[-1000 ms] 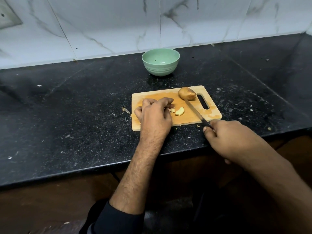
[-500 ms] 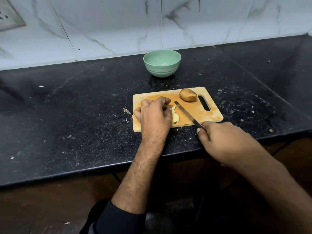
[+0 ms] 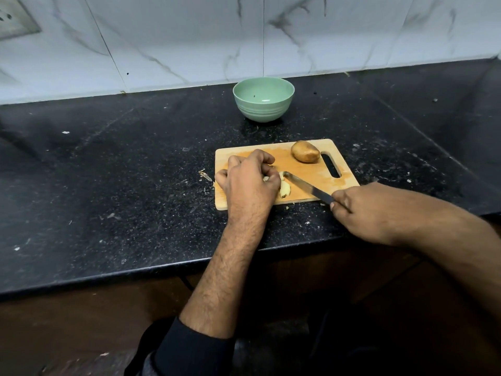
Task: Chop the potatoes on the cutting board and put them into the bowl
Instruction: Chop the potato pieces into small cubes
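- Left hand (image 3: 249, 183): fingers curled over pale cut potato pieces (image 3: 284, 189) on the cutting board (image 3: 295, 169), pinning them down. Most of what it holds is hidden under the knuckles; only a few pale slices show at the thumb side.
- Right hand (image 3: 363, 210): closed around the handle of a knife (image 3: 306, 187). The handle itself is hidden in the fist. The blade runs from the hand up and left across the board, its tip touching or just beside the slices at the left hand; contact cannot be told exactly.
- Whole potato (image 3: 305, 154): unpeeled and uncut, on the far part of the board beyond the knife, just beside the board's handle slot (image 3: 330, 165).
- Bowl (image 3: 263, 99): green, on the counter (image 3: 135, 172) well beyond both hands, near the tiled wall (image 3: 189, 36). Inside holds no potato; only a dark speck shows.
- Progress, judged: early to middle. One potato partly cut, size of pieces not readable. Nothing moved to the bowl yet.
- Left to do: finish the pieces under the left hand, cut the whole potato, carry all of it to the bowl.
- Scraps and pale flecks lie on the counter around the board.
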{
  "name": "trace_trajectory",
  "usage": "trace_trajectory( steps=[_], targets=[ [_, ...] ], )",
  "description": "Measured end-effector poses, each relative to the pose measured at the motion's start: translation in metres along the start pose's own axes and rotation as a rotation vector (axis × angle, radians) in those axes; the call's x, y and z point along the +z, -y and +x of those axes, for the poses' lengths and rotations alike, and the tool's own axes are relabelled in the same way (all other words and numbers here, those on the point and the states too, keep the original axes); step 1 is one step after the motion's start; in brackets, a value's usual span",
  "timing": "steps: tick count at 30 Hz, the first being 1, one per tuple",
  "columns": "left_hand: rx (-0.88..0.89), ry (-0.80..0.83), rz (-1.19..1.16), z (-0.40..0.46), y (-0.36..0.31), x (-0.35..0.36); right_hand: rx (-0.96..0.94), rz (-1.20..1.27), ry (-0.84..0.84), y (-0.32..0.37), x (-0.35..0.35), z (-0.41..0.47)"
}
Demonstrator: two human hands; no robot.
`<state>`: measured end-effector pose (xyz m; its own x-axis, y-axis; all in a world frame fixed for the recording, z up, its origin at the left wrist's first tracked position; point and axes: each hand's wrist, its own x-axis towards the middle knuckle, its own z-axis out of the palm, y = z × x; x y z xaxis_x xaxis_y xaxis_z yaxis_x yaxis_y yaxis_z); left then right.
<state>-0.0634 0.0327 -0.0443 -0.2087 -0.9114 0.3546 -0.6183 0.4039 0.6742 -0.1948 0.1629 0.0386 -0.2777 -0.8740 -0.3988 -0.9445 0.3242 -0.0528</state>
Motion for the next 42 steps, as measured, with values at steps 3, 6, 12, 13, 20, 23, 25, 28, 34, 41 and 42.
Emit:
trace_trajectory(
  steps=[3,6,12,13,20,23,25,28,34,41,42],
  targets=[
    [0.011,0.001,-0.007,-0.001,0.000,-0.001,0.024,-0.015,0.004,-0.005,0.003,-0.010],
    [0.006,0.001,-0.031,-0.002,0.001,-0.001,0.044,0.008,-0.035,-0.004,0.007,-0.014],
    [0.032,0.035,-0.035,-0.004,0.000,-0.004,0.083,0.093,-0.174,0.009,0.003,-0.011],
    [0.043,0.034,-0.048,-0.005,0.000,-0.004,0.097,0.125,-0.197,0.009,0.003,-0.012],
    [0.069,-0.034,-0.142,-0.004,0.002,-0.004,0.141,0.344,-0.094,0.010,0.031,-0.035],
    [0.044,-0.089,-0.209,-0.007,0.002,-0.009,0.117,0.468,-0.139,0.023,0.051,-0.046],
    [0.030,-0.130,-0.278,-0.007,0.006,-0.013,0.124,0.575,-0.125,0.035,0.059,-0.047],
    [-0.017,-0.231,-0.358,-0.008,0.021,-0.023,0.107,0.679,-0.071,0.049,0.061,-0.040],
    [-0.225,-0.082,-0.525,-0.013,0.046,-0.049,0.063,0.792,0.013,0.072,0.050,-0.024],
    [-0.131,-0.011,-0.479,-0.010,0.042,-0.050,0.038,0.766,-0.068,0.081,0.044,-0.015],
    [-0.122,-0.005,-0.485,-0.009,0.043,-0.050,0.030,0.737,-0.097,0.079,0.043,-0.016]
  ],
)
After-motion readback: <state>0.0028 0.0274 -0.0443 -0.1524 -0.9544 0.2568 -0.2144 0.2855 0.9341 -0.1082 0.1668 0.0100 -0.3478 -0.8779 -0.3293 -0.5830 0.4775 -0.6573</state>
